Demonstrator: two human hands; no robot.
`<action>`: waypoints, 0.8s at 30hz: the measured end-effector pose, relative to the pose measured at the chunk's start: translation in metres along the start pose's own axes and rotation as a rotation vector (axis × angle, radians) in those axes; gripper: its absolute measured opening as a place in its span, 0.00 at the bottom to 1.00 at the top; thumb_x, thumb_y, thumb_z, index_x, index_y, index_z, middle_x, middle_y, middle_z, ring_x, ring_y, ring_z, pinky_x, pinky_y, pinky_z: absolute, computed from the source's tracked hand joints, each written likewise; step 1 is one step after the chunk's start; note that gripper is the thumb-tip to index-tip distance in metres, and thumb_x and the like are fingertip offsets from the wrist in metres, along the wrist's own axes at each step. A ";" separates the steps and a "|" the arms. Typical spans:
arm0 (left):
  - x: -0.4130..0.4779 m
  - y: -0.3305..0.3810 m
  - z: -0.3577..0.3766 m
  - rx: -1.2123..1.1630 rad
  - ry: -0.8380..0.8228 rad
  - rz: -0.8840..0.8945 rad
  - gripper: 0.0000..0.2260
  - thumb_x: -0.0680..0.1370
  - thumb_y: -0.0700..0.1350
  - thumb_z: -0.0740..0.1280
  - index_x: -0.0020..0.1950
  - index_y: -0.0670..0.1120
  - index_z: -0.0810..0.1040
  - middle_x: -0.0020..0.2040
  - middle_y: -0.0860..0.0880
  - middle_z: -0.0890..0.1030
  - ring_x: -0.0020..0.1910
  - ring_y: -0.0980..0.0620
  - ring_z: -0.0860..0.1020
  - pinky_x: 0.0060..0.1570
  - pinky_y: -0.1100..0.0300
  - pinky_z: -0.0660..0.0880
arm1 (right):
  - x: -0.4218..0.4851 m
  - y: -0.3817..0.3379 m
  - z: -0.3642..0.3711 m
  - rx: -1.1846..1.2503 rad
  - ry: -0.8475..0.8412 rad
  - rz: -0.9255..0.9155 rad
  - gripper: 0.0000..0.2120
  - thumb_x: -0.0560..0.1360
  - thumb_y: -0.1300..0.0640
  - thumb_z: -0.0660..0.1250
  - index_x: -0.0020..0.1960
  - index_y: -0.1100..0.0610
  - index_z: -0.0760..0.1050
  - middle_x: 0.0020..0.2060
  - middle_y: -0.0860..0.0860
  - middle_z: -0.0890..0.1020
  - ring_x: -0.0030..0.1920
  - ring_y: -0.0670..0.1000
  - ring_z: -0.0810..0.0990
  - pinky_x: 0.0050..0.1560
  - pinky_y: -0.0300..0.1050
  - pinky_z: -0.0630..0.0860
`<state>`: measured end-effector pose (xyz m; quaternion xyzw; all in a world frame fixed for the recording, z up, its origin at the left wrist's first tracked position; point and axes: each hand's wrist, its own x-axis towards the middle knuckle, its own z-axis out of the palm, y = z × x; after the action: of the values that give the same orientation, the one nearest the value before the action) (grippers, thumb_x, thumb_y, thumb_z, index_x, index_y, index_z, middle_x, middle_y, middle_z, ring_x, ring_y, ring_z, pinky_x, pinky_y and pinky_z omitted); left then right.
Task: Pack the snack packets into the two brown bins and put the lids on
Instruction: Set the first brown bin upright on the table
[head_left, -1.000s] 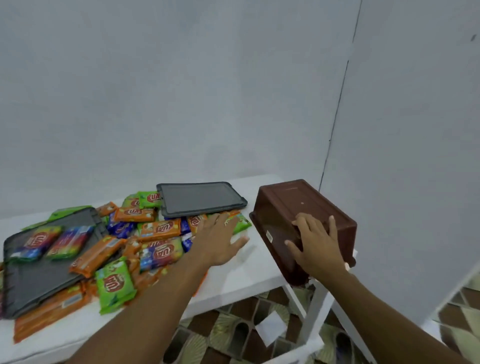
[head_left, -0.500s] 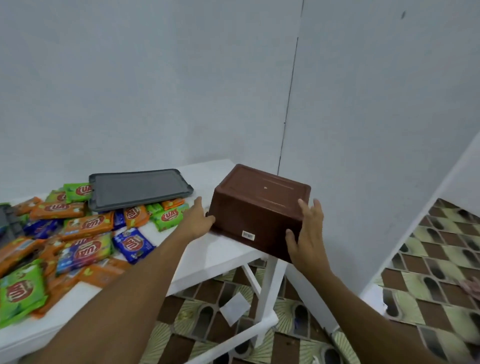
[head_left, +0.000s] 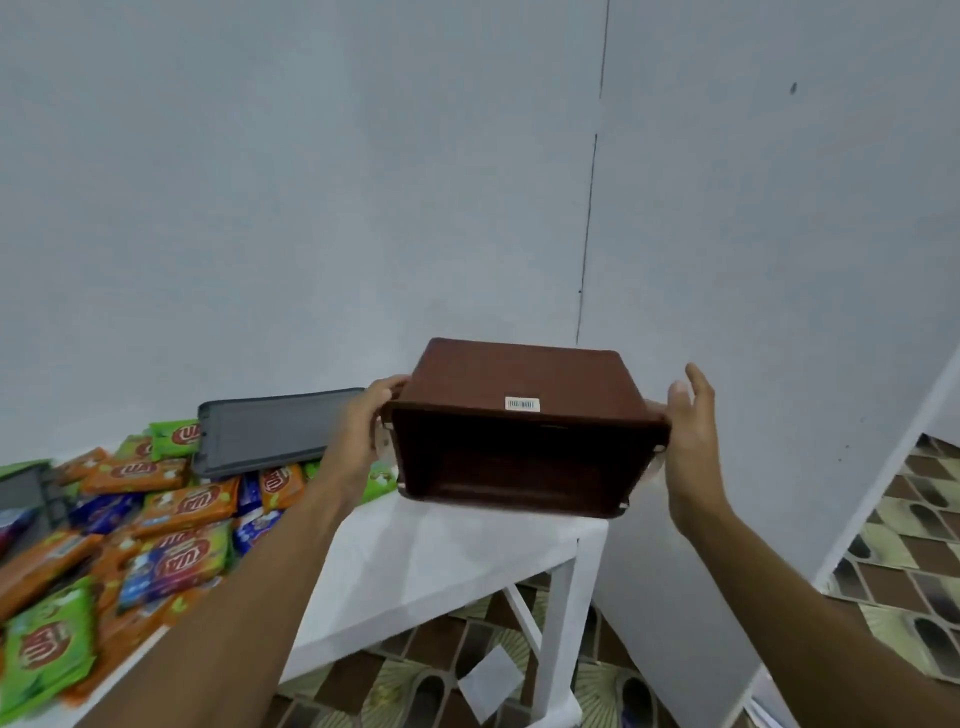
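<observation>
You held the brown bin (head_left: 524, 431) up in the air above the right end of the white table (head_left: 431, 566), clear of its surface. It was tipped on its side, so its open mouth faced you and its dark, empty inside showed; a small white barcode sticker (head_left: 521, 404) sat on the wall that was turned upward.

Your left hand (head_left: 363, 436) gripped the bin's left end, fingers curled round the rim and wall. Your right hand (head_left: 691, 447) was at the bin's right end with the palm against or just beside the rim, but its fingers (head_left: 698, 382) stood straight and spread, not wrapped round anything; I cannot tell whether it truly had a grasp.

Left of the bin, a dark grey lid (head_left: 270, 431) lay flat at the back of the table, resting partly on the snack packets (head_left: 171, 519). Those packets, orange, green and blue, lay loose in a heap over the left half of the table, some overlapping. At the far left edge a second grey lid (head_left: 28, 491) showed only in part and was blurred.

Behind the table rose plain pale walls (head_left: 311, 182) meeting in a corner. Below the table's right end, patterned brown and green floor tiles (head_left: 904, 561) showed, with a white scrap of paper (head_left: 491, 675) lying beside the table leg (head_left: 558, 639).
</observation>
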<state>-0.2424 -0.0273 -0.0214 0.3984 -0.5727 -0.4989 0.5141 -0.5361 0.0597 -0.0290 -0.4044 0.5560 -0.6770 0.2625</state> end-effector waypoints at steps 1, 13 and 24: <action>-0.001 0.003 -0.003 -0.051 -0.003 0.013 0.18 0.76 0.57 0.59 0.62 0.53 0.79 0.60 0.51 0.80 0.57 0.52 0.76 0.56 0.53 0.70 | 0.008 -0.003 0.001 0.063 -0.016 0.013 0.26 0.81 0.39 0.52 0.77 0.42 0.52 0.59 0.48 0.77 0.61 0.47 0.74 0.60 0.49 0.64; 0.006 -0.024 -0.033 0.731 0.307 0.145 0.28 0.83 0.48 0.57 0.79 0.48 0.47 0.75 0.44 0.64 0.68 0.42 0.70 0.65 0.51 0.66 | 0.056 0.025 0.066 -0.410 -0.237 -0.078 0.21 0.82 0.52 0.57 0.75 0.50 0.62 0.66 0.54 0.74 0.64 0.55 0.74 0.61 0.46 0.69; 0.061 -0.049 -0.040 0.913 0.110 0.012 0.15 0.80 0.39 0.58 0.67 0.46 0.67 0.64 0.44 0.72 0.53 0.50 0.73 0.52 0.57 0.69 | 0.106 0.071 0.108 -1.097 -0.431 -0.014 0.31 0.81 0.54 0.54 0.79 0.46 0.42 0.55 0.60 0.78 0.49 0.59 0.78 0.51 0.54 0.76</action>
<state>-0.2147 -0.1022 -0.0593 0.6068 -0.7080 -0.1709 0.3185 -0.5091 -0.1014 -0.0649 -0.6134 0.7563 -0.1948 0.1175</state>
